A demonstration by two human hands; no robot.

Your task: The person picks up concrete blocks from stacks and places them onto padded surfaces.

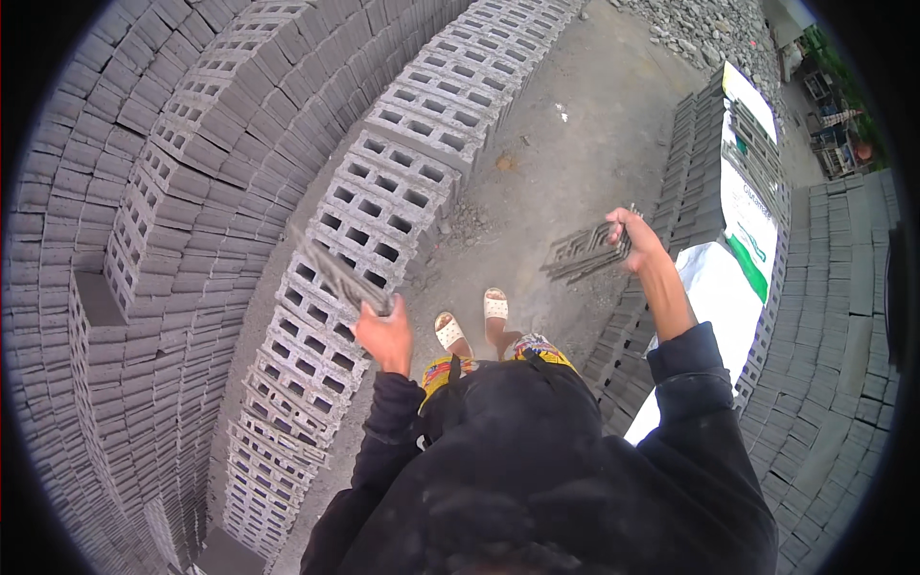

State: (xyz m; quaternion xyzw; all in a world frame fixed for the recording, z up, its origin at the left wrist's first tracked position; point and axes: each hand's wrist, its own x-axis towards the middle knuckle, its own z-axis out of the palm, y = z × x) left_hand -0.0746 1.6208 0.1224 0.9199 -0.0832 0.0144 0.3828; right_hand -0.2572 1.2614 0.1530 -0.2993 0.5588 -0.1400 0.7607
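Observation:
My left hand (385, 337) is closed on the end of a flat grey slatted piece (343, 276), blurred by motion and held out over the row of hollow blocks (369, 206). My right hand (635, 240) grips several thin grey slotted plates (586, 251) by one edge. They hang in the air over the dirt path, pointing inward toward my feet. Whether the two hands' pieces are of the same kind, I cannot tell.
Tall stacks of grey blocks (230, 192) rise at the left. More block stacks (824, 316) stand at the right, beside white sheeting (704, 278). Similar grey plates (757, 134) lie at the far right. Gravel (685, 29) is heaped at the back; dusty ground (575, 125) runs between the rows.

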